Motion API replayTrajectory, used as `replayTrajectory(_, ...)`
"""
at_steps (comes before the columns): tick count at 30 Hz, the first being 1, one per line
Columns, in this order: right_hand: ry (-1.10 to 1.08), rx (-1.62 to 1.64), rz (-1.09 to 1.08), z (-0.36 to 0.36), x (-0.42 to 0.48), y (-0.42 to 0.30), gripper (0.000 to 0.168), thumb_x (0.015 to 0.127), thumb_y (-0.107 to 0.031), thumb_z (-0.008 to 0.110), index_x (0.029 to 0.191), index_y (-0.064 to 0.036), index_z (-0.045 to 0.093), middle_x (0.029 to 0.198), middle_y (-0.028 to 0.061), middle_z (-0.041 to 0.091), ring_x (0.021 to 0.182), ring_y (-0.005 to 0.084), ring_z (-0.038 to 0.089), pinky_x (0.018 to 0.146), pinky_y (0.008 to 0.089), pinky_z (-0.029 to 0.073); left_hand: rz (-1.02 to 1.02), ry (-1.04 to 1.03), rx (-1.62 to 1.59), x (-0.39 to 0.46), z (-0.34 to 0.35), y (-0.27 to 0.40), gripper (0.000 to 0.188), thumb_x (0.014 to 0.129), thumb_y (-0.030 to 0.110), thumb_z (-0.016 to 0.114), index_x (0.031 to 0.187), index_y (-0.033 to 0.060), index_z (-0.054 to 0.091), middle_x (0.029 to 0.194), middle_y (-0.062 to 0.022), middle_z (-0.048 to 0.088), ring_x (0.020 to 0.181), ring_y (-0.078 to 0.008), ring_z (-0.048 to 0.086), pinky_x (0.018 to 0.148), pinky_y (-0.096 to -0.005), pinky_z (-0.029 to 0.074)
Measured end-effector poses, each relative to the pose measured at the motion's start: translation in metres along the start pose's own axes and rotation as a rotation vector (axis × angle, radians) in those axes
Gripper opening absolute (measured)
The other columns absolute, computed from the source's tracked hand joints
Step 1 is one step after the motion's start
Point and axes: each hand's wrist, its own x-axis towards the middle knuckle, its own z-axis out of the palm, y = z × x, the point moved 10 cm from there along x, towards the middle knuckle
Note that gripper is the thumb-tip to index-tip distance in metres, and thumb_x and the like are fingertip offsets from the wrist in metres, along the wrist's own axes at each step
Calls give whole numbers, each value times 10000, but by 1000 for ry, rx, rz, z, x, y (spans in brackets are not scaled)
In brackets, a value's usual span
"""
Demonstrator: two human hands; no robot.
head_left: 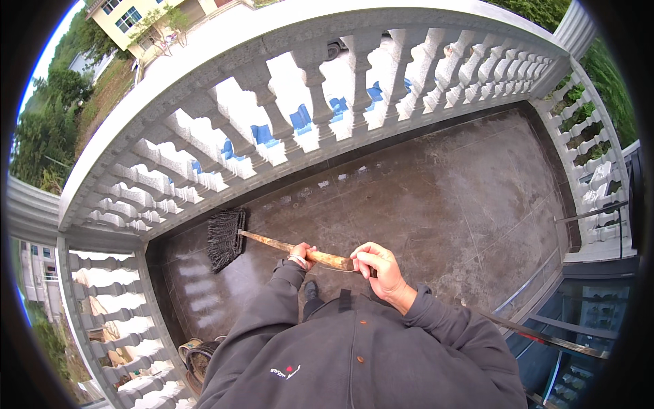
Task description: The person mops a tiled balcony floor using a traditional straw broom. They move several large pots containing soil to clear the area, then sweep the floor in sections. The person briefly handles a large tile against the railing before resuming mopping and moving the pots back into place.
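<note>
A mop with a wooden handle (273, 241) reaches from in front of my body toward the left. Its dark grey string head (226, 240) lies flat on the wet-looking tiled floor (388, 204), near the foot of the balustrade. My left hand (302, 255) is closed around the handle's middle part, with a light band at the wrist. At the handle's thick near end is my right hand (375, 267), its fingers curled at the tip; a thin cord or wire runs along that end. How firmly the right fingers grip is partly hidden.
A stone balustrade (317, 97) curves along the far side, with shorter runs at left and right. Pots (196, 358) stand at the lower left beside my sleeve. A glass door or window frame (572, 307) and a metal rail (541, 335) are at the lower right.
</note>
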Motion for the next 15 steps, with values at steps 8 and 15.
replayTrajectory(8, 359, 10, -346, -204, -129, -188, 81, 794, -79, 513, 781, -21, 568, 483, 7, 427, 561, 134, 469, 814, 323, 414, -227, -234, 196, -57, 254, -217, 203, 863, 92, 430, 1018, -27, 374, 944, -150, 518, 794, -262, 583, 736, -411, 508)
replayTrajectory(15, 657, -5, -681, -283, -272, -265, 68, 808, -102, 509, 778, -46, 534, 461, -14, 369, 551, 125, 425, 775, 327, 400, -370, -382, 518, -133, 374, -375, 287, 885, 115, 422, 1102, -51, 334, 1016, -180, 504, 852, -278, 590, 772, -436, 515)
